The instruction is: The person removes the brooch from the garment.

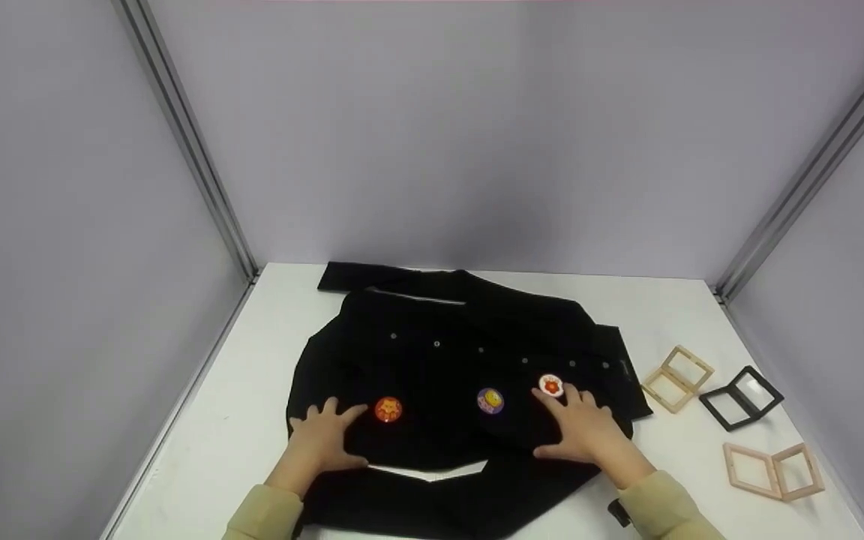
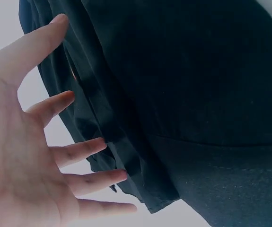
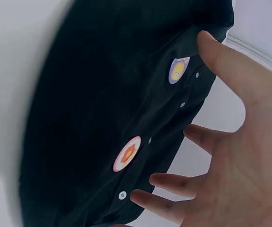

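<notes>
A black button-up shirt [image 1: 432,375] lies spread sideways, its row of pale buttons running across it. Three round badges sit on the fabric: an orange-red one [image 1: 388,409] at left, a purple one with a yellow figure [image 1: 490,401], and a white one with a red flower [image 1: 550,385] at right. My left hand [image 1: 319,439], fingers splayed, is over the shirt's left part beside the orange-red badge. Over the right part my right hand [image 1: 586,427] spreads its fingers, fingertips close to the flower badge [image 3: 127,154]. Both palms show bare in the wrist views.
Along the right side of the white table [image 1: 207,420] stand three hinged square frames: a light wooden one [image 1: 678,379], a black one [image 1: 741,398] and a pinkish wooden one [image 1: 774,471]. Grey panels [image 1: 432,135] wall in the back and both sides.
</notes>
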`<control>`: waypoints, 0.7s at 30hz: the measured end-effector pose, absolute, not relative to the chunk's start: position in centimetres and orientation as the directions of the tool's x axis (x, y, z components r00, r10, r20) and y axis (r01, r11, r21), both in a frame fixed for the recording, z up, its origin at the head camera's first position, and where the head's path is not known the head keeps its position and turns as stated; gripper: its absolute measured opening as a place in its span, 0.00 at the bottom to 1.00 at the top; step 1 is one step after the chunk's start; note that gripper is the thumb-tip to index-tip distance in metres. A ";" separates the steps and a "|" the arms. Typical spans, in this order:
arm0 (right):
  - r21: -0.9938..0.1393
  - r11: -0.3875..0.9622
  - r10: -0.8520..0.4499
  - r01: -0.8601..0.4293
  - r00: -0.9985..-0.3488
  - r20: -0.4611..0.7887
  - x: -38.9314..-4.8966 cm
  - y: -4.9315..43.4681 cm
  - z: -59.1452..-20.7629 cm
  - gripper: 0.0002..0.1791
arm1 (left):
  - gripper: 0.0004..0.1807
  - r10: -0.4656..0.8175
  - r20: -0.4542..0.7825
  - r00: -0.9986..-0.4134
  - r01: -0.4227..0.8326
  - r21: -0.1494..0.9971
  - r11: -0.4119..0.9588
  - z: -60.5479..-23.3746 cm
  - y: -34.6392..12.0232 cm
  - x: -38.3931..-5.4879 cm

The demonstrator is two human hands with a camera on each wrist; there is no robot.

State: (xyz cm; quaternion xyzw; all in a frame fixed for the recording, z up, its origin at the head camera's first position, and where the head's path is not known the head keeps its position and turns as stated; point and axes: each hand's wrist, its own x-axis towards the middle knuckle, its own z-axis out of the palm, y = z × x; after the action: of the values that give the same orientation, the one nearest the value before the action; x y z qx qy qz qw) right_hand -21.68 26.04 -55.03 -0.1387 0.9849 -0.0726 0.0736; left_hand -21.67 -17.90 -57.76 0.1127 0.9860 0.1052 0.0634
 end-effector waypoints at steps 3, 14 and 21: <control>-0.164 0.947 -0.295 -0.275 -0.949 -0.112 -22.0 25.3 -54.8 0.56 | 0.50 0.237 -0.081 -0.968 0.215 0.215 0.953 -57.7 -17.9 -21.9; -0.174 0.923 -0.366 -0.344 -0.923 -0.116 -24.0 22.1 -53.8 0.50 | 0.45 0.252 -0.051 -0.966 0.234 0.235 0.944 -56.8 -17.8 -22.8; -0.119 0.914 -0.402 -0.388 -0.906 -0.132 -24.7 20.5 -53.3 0.49 | 0.44 0.259 -0.065 -0.964 0.237 0.239 0.942 -56.5 -17.7 -23.3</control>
State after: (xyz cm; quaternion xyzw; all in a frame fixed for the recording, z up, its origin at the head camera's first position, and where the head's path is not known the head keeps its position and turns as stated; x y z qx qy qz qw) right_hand -24.73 20.47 -53.26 -0.2027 0.9751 -0.0452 0.0771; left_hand -23.34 -17.66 -56.45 0.1261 0.9842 0.1151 0.0476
